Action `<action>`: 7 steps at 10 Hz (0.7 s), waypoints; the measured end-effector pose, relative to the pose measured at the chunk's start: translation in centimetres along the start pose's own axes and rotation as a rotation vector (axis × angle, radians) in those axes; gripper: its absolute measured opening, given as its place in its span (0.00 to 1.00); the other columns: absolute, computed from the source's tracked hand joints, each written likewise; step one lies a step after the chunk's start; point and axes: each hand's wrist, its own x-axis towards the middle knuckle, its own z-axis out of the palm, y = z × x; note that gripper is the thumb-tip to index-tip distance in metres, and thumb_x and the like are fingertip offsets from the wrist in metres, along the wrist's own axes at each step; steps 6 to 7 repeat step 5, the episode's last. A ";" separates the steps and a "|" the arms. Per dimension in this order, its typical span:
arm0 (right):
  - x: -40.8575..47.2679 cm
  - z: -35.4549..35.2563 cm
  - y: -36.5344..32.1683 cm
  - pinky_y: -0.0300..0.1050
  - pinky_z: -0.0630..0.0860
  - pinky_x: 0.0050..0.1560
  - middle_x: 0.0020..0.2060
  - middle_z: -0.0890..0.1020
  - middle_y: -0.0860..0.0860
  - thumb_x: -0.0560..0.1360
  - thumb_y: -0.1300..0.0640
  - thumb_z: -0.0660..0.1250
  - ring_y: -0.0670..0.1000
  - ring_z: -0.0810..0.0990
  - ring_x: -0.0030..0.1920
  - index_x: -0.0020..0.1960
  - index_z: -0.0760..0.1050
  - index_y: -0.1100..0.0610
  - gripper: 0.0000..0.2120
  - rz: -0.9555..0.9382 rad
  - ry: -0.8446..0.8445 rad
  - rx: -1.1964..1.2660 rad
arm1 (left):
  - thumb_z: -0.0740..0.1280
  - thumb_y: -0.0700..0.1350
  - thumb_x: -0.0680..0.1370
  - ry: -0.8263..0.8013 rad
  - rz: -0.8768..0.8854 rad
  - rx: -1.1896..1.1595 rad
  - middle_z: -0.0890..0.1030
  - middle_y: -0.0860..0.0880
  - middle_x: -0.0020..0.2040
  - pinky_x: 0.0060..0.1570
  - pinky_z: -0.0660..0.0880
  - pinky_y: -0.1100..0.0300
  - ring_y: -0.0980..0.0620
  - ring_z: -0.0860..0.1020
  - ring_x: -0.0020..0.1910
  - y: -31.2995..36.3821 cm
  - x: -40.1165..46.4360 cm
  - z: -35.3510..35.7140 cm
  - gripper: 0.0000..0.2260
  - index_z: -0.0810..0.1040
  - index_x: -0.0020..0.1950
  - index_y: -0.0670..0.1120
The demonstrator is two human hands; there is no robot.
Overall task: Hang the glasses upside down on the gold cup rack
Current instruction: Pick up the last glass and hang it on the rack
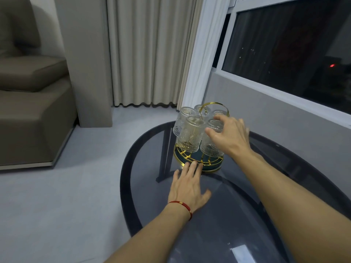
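From the head camera, the round gold wire cup rack with a dark teal base (199, 161) stands at the far end of the oval smoked-glass table (218, 215). Five clear ribbed drinking glasses (190, 133) show on its pegs, all mouth-down, thick bases up; each long axis runs up and down, leaning a little outward from the arched gold handle (214, 105) in the middle.

The right hand (230, 136) reaches over the near-right glass (212, 141), thumb against its side and fingers spread across its upturned base. The grip is loose and wide, touching the glass without clearly clasping it; whether it is seating or letting go cannot be told. The left hand (188, 184) lies flat and open on the table, fingertips touching the rack's near rim, holding nothing, seemingly steadying the rack.

No loose glass shows on the table, so the hanging looks nearly or fully finished. The next move likely calls for easing the right hand straight off without nudging neighbouring glasses, keeping the base braced.
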 end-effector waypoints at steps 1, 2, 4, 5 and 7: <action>-0.3 1.1 0.7 0.60 0.67 0.63 0.64 0.83 0.54 0.76 0.38 0.67 0.59 0.71 0.66 0.72 0.76 0.46 0.27 -0.026 0.018 -0.050 | 0.61 0.60 0.77 -0.005 0.000 -0.001 0.57 0.49 0.82 0.78 0.53 0.41 0.47 0.52 0.81 0.0 0.1 0.0 0.36 0.55 0.82 0.48; -0.4 1.6 1.1 0.60 0.68 0.64 0.67 0.81 0.54 0.79 0.38 0.64 0.58 0.69 0.66 0.74 0.75 0.47 0.27 -0.059 -0.005 -0.099 | 0.61 0.59 0.77 -0.003 0.001 -0.002 0.58 0.49 0.82 0.77 0.53 0.41 0.47 0.52 0.81 0.1 0.1 0.0 0.36 0.55 0.81 0.48; -1.9 1.4 0.9 0.58 0.71 0.65 0.71 0.77 0.54 0.82 0.38 0.62 0.58 0.69 0.68 0.75 0.73 0.51 0.27 -0.112 0.033 -0.189 | 0.62 0.60 0.76 0.013 0.013 0.005 0.60 0.49 0.81 0.76 0.57 0.41 0.48 0.55 0.80 0.0 0.2 0.0 0.36 0.58 0.81 0.47; -4.3 0.5 1.2 0.59 0.71 0.68 0.73 0.72 0.57 0.82 0.44 0.64 0.59 0.68 0.72 0.74 0.71 0.55 0.25 -0.054 0.098 -0.093 | 0.63 0.60 0.76 -0.009 0.002 -0.003 0.58 0.49 0.82 0.77 0.56 0.41 0.48 0.54 0.81 -0.1 -0.1 0.0 0.36 0.58 0.81 0.48; -4.3 0.5 1.2 0.59 0.71 0.68 0.73 0.72 0.57 0.82 0.44 0.64 0.59 0.68 0.72 0.74 0.71 0.55 0.25 -0.054 0.098 -0.093 | 0.63 0.60 0.76 -0.009 0.002 -0.003 0.58 0.49 0.82 0.77 0.56 0.41 0.48 0.54 0.81 -0.1 -0.1 0.0 0.36 0.58 0.81 0.48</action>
